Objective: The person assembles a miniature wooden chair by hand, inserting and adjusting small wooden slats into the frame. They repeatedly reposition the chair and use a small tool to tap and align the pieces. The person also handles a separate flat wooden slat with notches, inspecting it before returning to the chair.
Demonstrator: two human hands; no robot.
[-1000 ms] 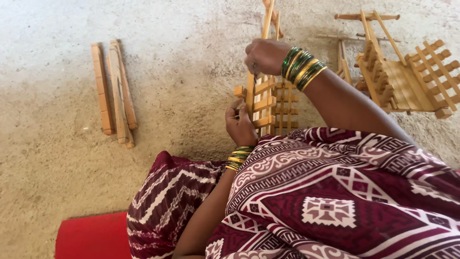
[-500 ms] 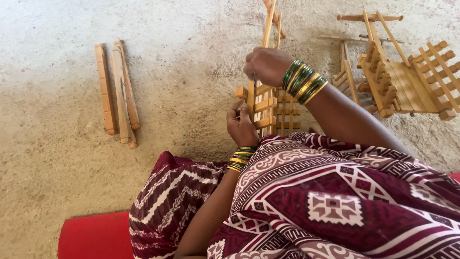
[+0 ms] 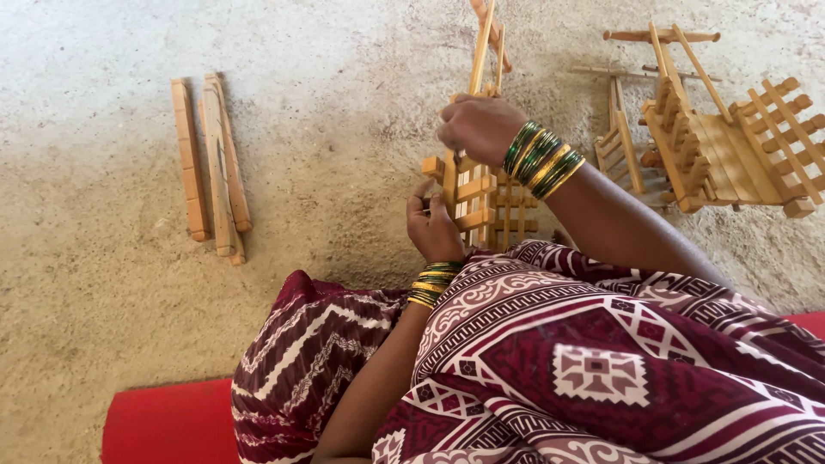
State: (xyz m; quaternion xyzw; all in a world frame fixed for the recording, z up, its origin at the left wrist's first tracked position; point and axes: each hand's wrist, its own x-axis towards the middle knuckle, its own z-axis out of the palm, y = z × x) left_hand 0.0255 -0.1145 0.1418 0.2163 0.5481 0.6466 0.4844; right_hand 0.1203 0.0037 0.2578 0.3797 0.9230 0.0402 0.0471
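head view. frame [image 3: 485,202]: slatted bamboo piece, standing upright on the floor [image 3: 344,129] just in front of the person's lap, crossbars running between its uprights.

stick [image 3: 483,43]: long thin upright rising from the top of the frame, tilted slightly right, a second thin strip close beside it.

left hand [image 3: 432,228]: low at the frame's left edge, fingers curled narrow around a side upright and the crossbar ends; green and gold bangles on the wrist.

right hand [image 3: 477,127]: above the frame, fingers closed around the base of the stick where it meets the frame's top; stack of green and gold bangles on the wrist.

strips [image 3: 209,159]: a few flat bamboo lengths lying side by side on the floor, well apart to the left of the frame.

cart [image 3: 730,142]: finished slatted bamboo model to the right, lying on the floor near the right forearm, long poles crossing at its top.

cloth [image 3: 601,369]: maroon and white patterned, covering the lap.

mat [image 3: 168,425]: red, bottom left, under the person.
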